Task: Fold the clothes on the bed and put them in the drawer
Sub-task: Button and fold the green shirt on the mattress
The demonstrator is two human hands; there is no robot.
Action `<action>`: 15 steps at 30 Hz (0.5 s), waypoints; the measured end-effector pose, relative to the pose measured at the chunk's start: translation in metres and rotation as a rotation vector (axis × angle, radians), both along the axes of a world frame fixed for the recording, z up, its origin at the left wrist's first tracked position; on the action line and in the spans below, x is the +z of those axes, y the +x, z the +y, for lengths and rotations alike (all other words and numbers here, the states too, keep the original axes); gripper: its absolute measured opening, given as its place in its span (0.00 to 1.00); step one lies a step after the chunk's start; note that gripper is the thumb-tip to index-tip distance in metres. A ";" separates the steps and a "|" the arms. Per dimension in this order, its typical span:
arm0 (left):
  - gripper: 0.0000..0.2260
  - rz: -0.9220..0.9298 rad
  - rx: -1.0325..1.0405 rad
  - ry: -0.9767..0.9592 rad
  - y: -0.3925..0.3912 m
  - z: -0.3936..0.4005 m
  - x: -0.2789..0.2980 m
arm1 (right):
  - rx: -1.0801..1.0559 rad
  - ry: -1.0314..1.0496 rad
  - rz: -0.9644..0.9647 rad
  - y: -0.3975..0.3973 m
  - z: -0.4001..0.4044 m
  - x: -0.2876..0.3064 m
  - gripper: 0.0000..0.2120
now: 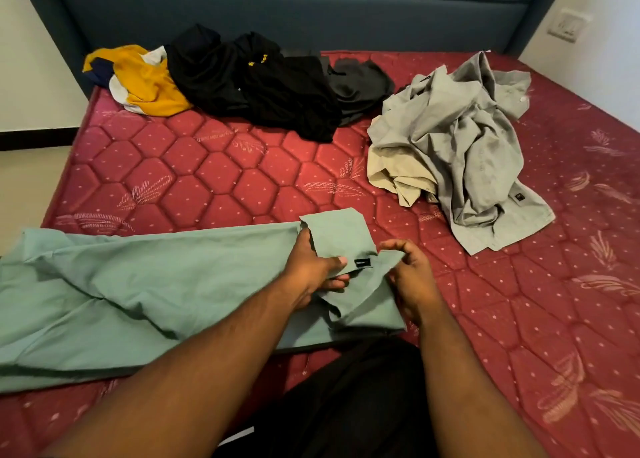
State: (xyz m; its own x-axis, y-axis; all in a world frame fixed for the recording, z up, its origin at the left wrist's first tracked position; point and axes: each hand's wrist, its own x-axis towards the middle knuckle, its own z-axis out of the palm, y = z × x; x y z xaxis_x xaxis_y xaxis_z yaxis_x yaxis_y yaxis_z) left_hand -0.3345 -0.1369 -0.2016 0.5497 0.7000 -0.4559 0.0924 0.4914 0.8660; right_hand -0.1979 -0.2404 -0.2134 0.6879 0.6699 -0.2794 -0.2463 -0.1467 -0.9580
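green garment (145,284) pinched by left hand (313,270), right hand (410,277).

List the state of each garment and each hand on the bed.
green garment: spread flat, right end partly folded, held by both hands
left hand: grips the green cloth
right hand: pinches its edge
grey garment: crumpled, unfolded
beige garment: crumpled under the grey
black clothes: heaped
yellow garment: crumpled

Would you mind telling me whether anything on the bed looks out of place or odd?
Nothing looks damaged or spilled. The mattress is bare, with no sheet, and unfolded clothes lie in heaps: a black pile near the headboard and a grey shirt crumpled on the right. Both hands grip the green garment.
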 end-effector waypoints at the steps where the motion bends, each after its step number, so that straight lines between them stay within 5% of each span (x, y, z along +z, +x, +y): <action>1: 0.30 0.019 0.022 0.054 -0.001 -0.002 -0.004 | 0.024 -0.049 -0.093 -0.001 0.002 -0.002 0.11; 5: 0.32 0.102 0.106 0.264 -0.006 -0.004 -0.008 | 0.087 -0.244 -0.307 -0.003 0.013 -0.001 0.15; 9: 0.31 0.235 0.220 0.153 -0.014 0.003 -0.009 | -0.061 -0.363 -0.056 0.006 0.015 -0.001 0.07; 12: 0.21 0.370 0.292 0.456 -0.023 -0.001 -0.011 | 0.073 -0.397 0.005 0.007 0.015 0.004 0.06; 15: 0.19 0.338 0.010 0.734 -0.026 -0.015 -0.010 | 0.030 -0.379 -0.046 0.005 0.027 0.007 0.06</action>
State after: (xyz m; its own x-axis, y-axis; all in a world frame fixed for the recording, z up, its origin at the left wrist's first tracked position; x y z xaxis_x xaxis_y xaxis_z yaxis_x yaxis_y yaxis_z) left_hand -0.3604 -0.1516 -0.2120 0.4568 0.8894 -0.0190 0.4057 -0.1893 0.8942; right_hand -0.1933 -0.2134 -0.2062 0.6869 0.5452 -0.4806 -0.1945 -0.4992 -0.8444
